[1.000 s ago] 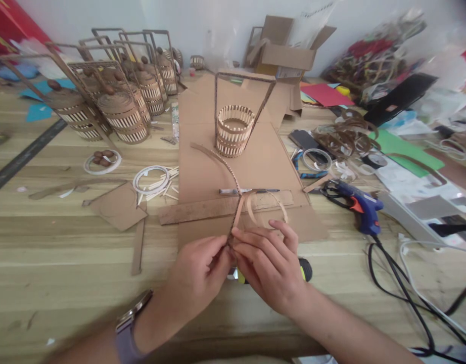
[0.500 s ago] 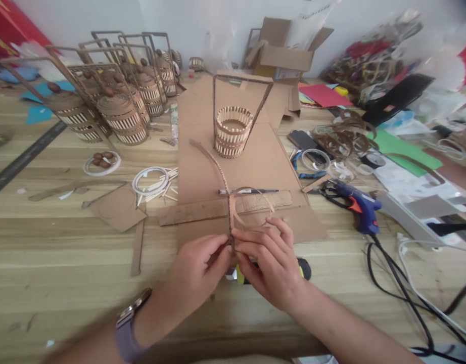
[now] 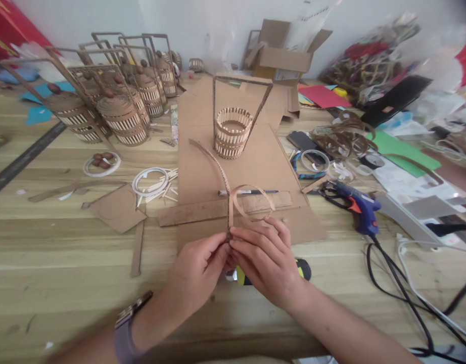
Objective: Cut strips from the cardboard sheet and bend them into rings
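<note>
Evidently we are at a pressing step: our left hand (image 3: 204, 260) and right hand (image 3: 265, 258) meet, thumbs and fingers pinched narrow on the near end of a corrugated strip (image 3: 223, 176) and the tan strip (image 3: 231, 210) beside it, which loops off to the right. Both strips extend away from us over the cardboard sheet (image 3: 195, 182), short of the slatted basket (image 3: 231, 144). We judge that the next move calls for level edges and an even squeeze. Our fingertips cover where the strips meet, so we cannot tell whether they are joined there. Our right hand also hides part of a black-and-yellow tool (image 3: 304, 269)
</note>
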A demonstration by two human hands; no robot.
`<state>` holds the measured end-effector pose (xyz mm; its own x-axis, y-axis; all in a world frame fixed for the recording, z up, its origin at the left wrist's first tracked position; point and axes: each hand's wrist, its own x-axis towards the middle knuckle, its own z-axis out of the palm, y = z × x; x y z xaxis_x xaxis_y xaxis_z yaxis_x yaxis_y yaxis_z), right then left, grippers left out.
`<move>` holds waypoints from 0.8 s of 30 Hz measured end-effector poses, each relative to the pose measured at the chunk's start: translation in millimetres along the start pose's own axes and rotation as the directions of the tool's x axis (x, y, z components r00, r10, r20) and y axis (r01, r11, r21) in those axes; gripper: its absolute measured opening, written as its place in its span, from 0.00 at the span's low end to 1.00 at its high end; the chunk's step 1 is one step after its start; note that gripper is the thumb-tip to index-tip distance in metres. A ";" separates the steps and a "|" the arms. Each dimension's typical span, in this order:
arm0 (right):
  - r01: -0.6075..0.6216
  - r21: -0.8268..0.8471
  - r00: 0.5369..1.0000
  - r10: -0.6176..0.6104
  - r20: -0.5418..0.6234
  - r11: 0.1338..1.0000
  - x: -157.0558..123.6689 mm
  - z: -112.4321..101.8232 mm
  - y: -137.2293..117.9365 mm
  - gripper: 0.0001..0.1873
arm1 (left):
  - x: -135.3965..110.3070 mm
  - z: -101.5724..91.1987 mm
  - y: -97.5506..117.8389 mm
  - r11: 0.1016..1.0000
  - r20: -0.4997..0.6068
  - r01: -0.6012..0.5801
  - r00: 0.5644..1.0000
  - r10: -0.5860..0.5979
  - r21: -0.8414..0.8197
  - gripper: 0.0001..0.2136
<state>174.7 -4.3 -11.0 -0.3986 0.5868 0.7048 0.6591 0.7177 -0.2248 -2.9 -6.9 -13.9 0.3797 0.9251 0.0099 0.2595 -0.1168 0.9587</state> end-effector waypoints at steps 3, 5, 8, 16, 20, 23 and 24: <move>-0.018 0.031 1.000 0.019 -0.008 0.999 -0.6 -0.4 -0.7 0.07 | -1.5 0.2 0.3 0.999 -0.004 -0.021 1.000 0.021 0.034 0.13; -0.039 0.053 0.999 0.040 -0.013 0.998 -0.8 -1.1 -1.3 0.08 | -2.2 0.3 0.8 0.998 -0.006 -0.032 0.999 0.032 0.049 0.13; -0.067 0.089 0.997 0.069 -0.024 0.994 -0.6 -2.6 -1.7 0.08 | -2.6 0.3 1.8 0.997 0.003 -0.042 0.999 0.042 0.059 0.13; -0.124 0.166 0.991 0.131 -0.030 0.978 1.4 -6.1 -0.6 0.10 | -0.5 -3.1 4.6 0.994 0.024 -0.065 0.998 0.064 0.086 0.13; -0.127 0.183 0.991 0.134 -0.028 0.975 0.8 -6.5 -0.3 0.09 | 0.5 -3.2 3.7 0.997 0.032 -0.045 0.999 0.043 0.067 0.13; -0.110 0.159 0.993 0.116 -0.027 0.981 -0.1 -5.6 -0.7 0.09 | 0.1 -2.2 2.1 0.999 0.042 -0.012 0.999 0.009 0.050 0.11; -0.105 0.151 0.994 0.110 -0.026 0.983 -0.5 -5.2 -1.0 0.09 | -0.1 -1.8 1.5 0.999 0.045 -0.006 0.999 0.004 0.049 0.11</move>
<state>177.6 -7.3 -7.6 -0.3072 0.6522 0.6930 0.5935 0.7005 -0.3962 -4.2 -6.5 -11.9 0.4201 0.9075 0.0013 0.3000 -0.1402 0.9436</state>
